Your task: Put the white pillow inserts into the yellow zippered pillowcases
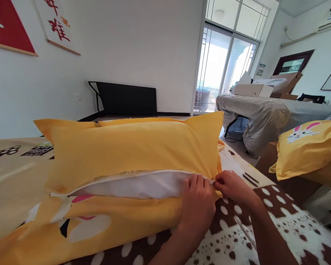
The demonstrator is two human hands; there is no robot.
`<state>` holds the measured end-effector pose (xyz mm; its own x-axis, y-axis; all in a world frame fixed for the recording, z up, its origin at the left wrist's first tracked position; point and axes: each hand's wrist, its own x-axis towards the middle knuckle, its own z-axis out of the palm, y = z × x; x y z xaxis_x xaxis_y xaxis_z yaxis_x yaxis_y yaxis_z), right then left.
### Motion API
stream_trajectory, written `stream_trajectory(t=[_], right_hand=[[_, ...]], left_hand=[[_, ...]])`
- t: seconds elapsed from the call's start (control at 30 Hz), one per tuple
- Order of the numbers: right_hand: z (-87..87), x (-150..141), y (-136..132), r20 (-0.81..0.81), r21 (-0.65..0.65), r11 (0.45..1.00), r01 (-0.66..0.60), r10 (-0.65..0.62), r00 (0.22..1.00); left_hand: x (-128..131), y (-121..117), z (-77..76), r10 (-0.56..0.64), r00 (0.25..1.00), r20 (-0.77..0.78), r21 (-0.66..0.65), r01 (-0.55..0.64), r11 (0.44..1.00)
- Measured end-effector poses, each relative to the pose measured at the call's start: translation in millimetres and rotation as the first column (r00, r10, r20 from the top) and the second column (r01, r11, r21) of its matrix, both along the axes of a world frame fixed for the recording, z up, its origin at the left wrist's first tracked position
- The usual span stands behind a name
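Note:
A yellow pillowcase (pixel 132 147) lies in front of me on the bed, with a white pillow (pixel 132 186) showing through its long gap. White zipper tape (pixel 99 181) edges this opening, which is unzipped across most of its width. My left hand (pixel 198 202) is closed on the pillowcase's lower edge near the right end, fingers curled over the fabric. Just right of it, my right hand (pixel 233 186) pinches the zipper's right end at the small zipper pull, mostly covered by the fingertips. Part of a printed animal face (pixel 85 224) shows on the lower, folded fabric.
Under the pillowcase spreads a brown and white spotted blanket (pixel 253 228). A second yellow pillow (pixel 309 147) with a rabbit print rests on a cardboard box at the right. Behind stands a plastic-covered table (pixel 253 110) bearing boxes (pixel 251 89). A black folded frame (pixel 127 99) leans against the wall.

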<state>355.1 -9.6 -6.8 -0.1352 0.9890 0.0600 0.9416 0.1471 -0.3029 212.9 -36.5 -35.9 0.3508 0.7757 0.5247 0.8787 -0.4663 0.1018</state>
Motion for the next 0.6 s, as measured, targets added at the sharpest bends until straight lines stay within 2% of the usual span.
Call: stream_trajectory(t=[0.1, 0.2, 0.27, 0.37, 0.43, 0.5, 0.57, 0.6], right_hand=[[1.1, 1, -1, -0.032, -0.018, 1.0, 0.022, -0.023, 0.999], [1.9, 3, 2, -0.071, -0.056, 0.998, 0.037, -0.041, 0.997], [0.7, 6, 6, -0.107, -0.105, 0.994, 0.043, -0.054, 0.993], [-1.2, 10, 11, -0.155, -0.153, 0.988, 0.007, -0.031, 0.987], [1.1, 11, 9, -0.123, -0.109, 0.994, -0.004, -0.009, 0.992], [8.5, 10, -1, -0.064, -0.004, 1.0, 0.026, -0.026, 0.998], [19.5, 10, -23, -0.097, 0.096, 0.995, 0.018, -0.008, 0.995], [25.0, 10, -38, -0.15, 0.121, 0.992, -0.037, 0.055, 0.987]], left_hand=[[-1, -3, 1.9, 0.045, 0.998, 0.051, 0.102, -0.05, 0.993], [-10, 0, 7.5, 0.021, 0.992, 0.124, 0.194, -0.045, 0.98], [-21, 4, 14.7, -0.005, 0.986, 0.167, 0.189, -0.027, 0.982], [-39, 9, 26.9, -0.097, 0.984, 0.148, 0.09, 0.084, 0.992], [-47, 9, 33.1, -0.166, 0.982, 0.089, 0.013, 0.165, 0.986], [-50, 7, 36.7, -0.201, 0.979, 0.039, -0.031, 0.202, 0.979], [-50, 5, 38.6, -0.223, 0.975, -0.01, -0.038, 0.223, 0.974], [-49, 3, 39.2, -0.232, 0.972, -0.039, -0.035, 0.23, 0.973]])
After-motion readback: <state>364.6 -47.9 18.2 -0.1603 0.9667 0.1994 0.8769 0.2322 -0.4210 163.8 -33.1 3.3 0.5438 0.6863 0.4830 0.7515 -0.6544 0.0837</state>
